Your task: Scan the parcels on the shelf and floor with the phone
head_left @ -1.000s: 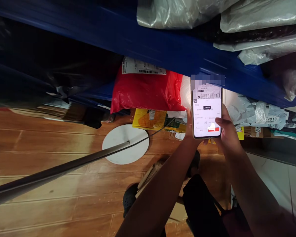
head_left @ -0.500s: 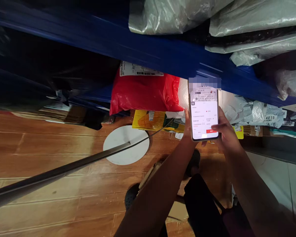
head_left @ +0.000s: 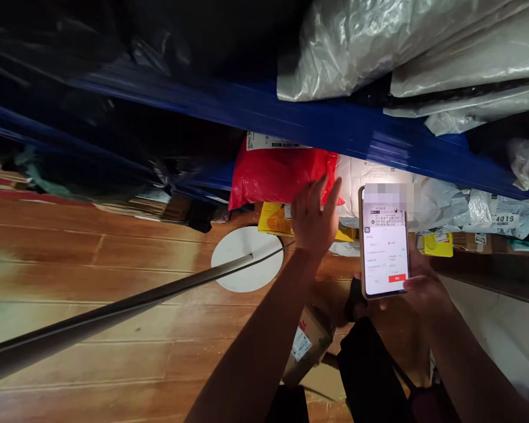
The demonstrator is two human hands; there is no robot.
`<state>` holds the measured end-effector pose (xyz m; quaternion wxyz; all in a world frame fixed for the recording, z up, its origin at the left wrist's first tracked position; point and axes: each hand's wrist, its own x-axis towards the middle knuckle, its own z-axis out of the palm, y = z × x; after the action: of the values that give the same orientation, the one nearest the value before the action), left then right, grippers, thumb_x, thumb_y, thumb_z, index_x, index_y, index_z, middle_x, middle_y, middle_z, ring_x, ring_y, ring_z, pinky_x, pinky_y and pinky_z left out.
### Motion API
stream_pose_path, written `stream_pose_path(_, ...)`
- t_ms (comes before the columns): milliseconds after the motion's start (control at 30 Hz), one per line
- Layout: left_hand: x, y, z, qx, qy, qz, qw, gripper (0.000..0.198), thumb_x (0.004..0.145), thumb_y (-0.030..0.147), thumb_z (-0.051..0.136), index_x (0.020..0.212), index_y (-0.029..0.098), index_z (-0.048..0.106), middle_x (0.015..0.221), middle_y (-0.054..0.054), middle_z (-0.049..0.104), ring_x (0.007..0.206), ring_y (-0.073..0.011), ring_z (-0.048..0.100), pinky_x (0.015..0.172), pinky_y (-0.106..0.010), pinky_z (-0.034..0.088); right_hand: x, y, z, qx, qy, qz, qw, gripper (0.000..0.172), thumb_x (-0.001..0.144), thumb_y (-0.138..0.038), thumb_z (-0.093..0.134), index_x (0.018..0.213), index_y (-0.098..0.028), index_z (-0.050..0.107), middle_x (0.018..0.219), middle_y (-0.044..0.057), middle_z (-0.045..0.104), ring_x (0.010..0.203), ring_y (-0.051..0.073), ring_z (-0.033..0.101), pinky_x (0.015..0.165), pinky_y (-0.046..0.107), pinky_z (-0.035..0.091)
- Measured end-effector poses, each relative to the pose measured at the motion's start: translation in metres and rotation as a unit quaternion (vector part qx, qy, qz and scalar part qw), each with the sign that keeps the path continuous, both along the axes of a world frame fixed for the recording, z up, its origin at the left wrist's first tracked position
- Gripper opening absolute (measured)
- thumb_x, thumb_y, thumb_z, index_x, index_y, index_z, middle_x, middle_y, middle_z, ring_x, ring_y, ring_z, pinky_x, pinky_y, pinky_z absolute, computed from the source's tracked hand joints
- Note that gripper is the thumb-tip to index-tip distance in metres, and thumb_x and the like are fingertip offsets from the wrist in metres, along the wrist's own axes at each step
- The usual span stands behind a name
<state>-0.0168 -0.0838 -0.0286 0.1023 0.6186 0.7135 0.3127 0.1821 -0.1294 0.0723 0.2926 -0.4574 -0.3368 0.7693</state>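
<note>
My right hand grips a smartphone with a lit white screen, thumb near a red button at the bottom. My left hand is off the phone, fingers stretched and apart, held in front of a red plastic parcel with a white barcode label. The red parcel lies on a low level under a blue shelf beam. Beside it sits a white parcel, and a yellow packet lies below.
A white round base with a grey metal pole stands on the wooden floor. Grey plastic mailers fill the upper shelf; numbered parcels lie at right. A small cardboard box rests near my legs.
My left hand has let go of the phone and moved up and left toward the red parcel. The phone, now in my right hand alone, has dropped lower and to the right.
</note>
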Motion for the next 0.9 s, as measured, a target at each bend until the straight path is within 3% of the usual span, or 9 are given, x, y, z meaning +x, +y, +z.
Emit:
stream_pose_path(67, -0.015, 0.012, 0.002, -0.030, 0.007, 0.037, 0.999, 0.056, 0.089, 0.014, 0.063, 0.141, 0.034, 0.064, 0.165, -0.005, 0.044, 0.156, -0.0417, 0.029, 0.124, -0.075, 0.020, 0.003, -0.008, -0.003, -0.025, 0.001, 0.001, 1.000, 0.077, 0.067, -0.032, 0.082, 0.139, -0.030, 0.054, 0.101, 0.011, 0.082, 0.082, 0.036, 0.079, 0.042, 0.034, 0.056)
stream_pose_path(167, -0.026, 0.031, 0.005, -0.057, -0.008, 0.043, 0.997, 0.034, 0.091, 0.015, 0.061, 0.116, 0.032, 0.077, 0.159, -0.003, 0.052, 0.159, -0.0424, 0.023, 0.123, -0.080, 0.006, 0.003, -0.019, -0.007, -0.034, -0.009, -0.018, 0.999, 0.084, 0.068, -0.030, 0.077, 0.148, -0.031, 0.049, 0.101, 0.011, 0.082, 0.082, 0.036, 0.078, 0.041, 0.032, 0.054)
stream_pose_path(267, -0.029, 0.040, 0.015, -0.052, -0.019, 0.063, 0.996, 0.029, 0.096, 0.017, 0.054, 0.107, 0.031, 0.077, 0.148, -0.005, 0.064, 0.156, -0.0390, 0.031, 0.125, -0.076, 0.012, 0.001, -0.026, -0.008, -0.029, -0.009, -0.035, 0.999, 0.086, 0.068, -0.027, 0.074, 0.150, -0.032, 0.047, 0.102, 0.010, 0.082, 0.085, 0.036, 0.079, 0.042, 0.031, 0.053)
stream_pose_path(367, -0.021, 0.036, 0.029, -0.030, -0.029, 0.083, 0.996, 0.029, 0.099, 0.020, 0.048, 0.111, 0.026, 0.074, 0.138, -0.009, 0.070, 0.152, -0.0389, 0.040, 0.122, -0.071, 0.028, -0.002, -0.027, -0.005, -0.023, 0.002, -0.032, 0.999, 0.082, 0.068, -0.027, 0.074, 0.147, -0.030, 0.051, 0.102, 0.011, 0.082, 0.078, 0.033, 0.079, 0.042, 0.031, 0.053)
stream_pose_path(467, -0.006, 0.028, 0.036, -0.023, -0.035, 0.037, 0.998, 0.032, 0.103, 0.020, 0.043, 0.111, 0.023, 0.073, 0.138, -0.009, 0.071, 0.150, -0.0378, 0.044, 0.121, -0.068, 0.034, -0.009, -0.022, 0.000, -0.013, 0.006, -0.027, 1.000, 0.084, 0.066, -0.026, 0.076, 0.146, -0.030, 0.050, 0.100, 0.010, 0.081, 0.074, 0.031, 0.078, 0.041, 0.030, 0.053)
stream_pose_path(567, 0.008, 0.024, 0.030, -0.037, -0.040, -0.011, 0.998, 0.029, 0.101, 0.018, 0.048, 0.108, 0.024, 0.076, 0.139, -0.006, 0.070, 0.151, -0.0376, 0.041, 0.125, -0.071, 0.028, -0.020, -0.015, 0.005, 0.004, 0.008, -0.015, 1.000, 0.088, 0.066, -0.027, 0.080, 0.148, -0.030, 0.048, 0.096, 0.009, 0.081, 0.067, 0.029, 0.075, 0.042, 0.033, 0.056)
stream_pose_path(700, 0.012, 0.025, 0.018, -0.013, -0.053, -0.006, 0.998, 0.031, 0.096, 0.013, 0.054, 0.112, 0.026, 0.078, 0.137, -0.006, 0.071, 0.152, -0.0355, 0.041, 0.128, -0.067, 0.026, -0.031, -0.011, 0.009, 0.016, 0.006, -0.012, 1.000, 0.093, 0.064, -0.030, 0.084, 0.150, -0.033, 0.046, 0.095, 0.006, 0.079, 0.065, 0.027, 0.072, 0.043, 0.032, 0.056)
stream_pose_path(900, 0.009, 0.021, 0.017, -0.034, -0.045, -0.041, 0.998, 0.030, 0.096, 0.012, 0.053, 0.107, 0.024, 0.078, 0.145, -0.007, 0.065, 0.155, -0.0402, 0.034, 0.125, -0.073, 0.025, -0.034, -0.016, 0.006, 0.019, 0.002, -0.027, 0.999, 0.096, 0.064, -0.026, 0.082, 0.151, -0.034, 0.046, 0.096, 0.003, 0.075, 0.064, 0.024, 0.069, 0.043, 0.031, 0.057)
